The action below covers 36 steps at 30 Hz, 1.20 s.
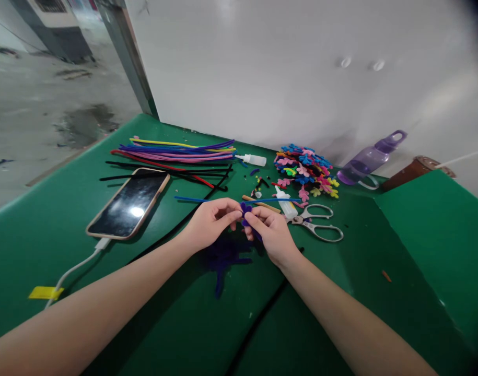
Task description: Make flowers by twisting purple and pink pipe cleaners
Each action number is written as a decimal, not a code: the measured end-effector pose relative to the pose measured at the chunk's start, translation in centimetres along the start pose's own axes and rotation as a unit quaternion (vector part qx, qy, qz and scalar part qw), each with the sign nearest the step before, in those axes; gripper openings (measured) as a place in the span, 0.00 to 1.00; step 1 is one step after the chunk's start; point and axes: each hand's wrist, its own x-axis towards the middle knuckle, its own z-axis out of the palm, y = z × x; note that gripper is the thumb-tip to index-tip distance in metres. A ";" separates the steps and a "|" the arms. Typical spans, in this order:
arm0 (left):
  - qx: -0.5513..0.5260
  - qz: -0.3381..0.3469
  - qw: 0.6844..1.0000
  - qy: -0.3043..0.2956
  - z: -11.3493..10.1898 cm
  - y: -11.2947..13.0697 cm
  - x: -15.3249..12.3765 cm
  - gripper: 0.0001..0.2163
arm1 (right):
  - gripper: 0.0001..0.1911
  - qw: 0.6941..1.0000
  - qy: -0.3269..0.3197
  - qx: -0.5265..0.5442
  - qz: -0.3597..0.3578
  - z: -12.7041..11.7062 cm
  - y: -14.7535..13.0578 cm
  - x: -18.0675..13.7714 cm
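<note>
Between my hands is a small purple pipe cleaner flower (245, 210), its looped petals showing. My left hand (213, 222) pinches its left side with thumb and fingers. On the other side my right hand (273, 230) grips it, thumb on top and the other fingers curled beneath. Just beyond the fingertips a blue pipe cleaner (191, 199) runs crosswise, partly hidden by the hands. Below them on the table lie dark purple pipe cleaner pieces (223, 261). Metal scissors (321, 222) and a small white glue bottle (286, 202) rest right of my right hand.
On the green table (152, 313) lie a phone (129, 203) with a cable, a bundle of coloured pipe cleaners (179, 152), another small bottle (255, 160) and a pile of pipe cleaner flowers (305, 169). A purple water bottle (366, 162) and a brown drink cup (409, 172) stand by the white wall.
</note>
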 end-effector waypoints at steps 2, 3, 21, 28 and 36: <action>-0.004 -0.007 1.000 0.003 0.0 0.0 0.0 0.08 | 0.11 1.000 0.012 -0.006 0.000 0.1 -0.1 0.0; -0.008 -0.012 1.000 0.007 0.0 0.0 0.0 0.09 | 0.12 1.000 0.019 -0.008 0.002 0.1 -0.1 0.0; -0.090 -0.037 0.995 -0.019 0.1 0.1 0.2 0.08 | 0.12 0.999 0.046 -0.002 -0.016 0.0 -0.2 0.1; -0.083 -0.045 0.995 0.022 0.0 0.1 0.2 0.08 | 0.14 0.999 0.034 0.034 -0.001 0.0 -0.1 0.1; -0.105 -0.038 0.993 0.034 -0.1 -0.1 0.2 0.08 | 0.10 1.000 0.026 -0.003 -0.016 0.0 -0.3 0.0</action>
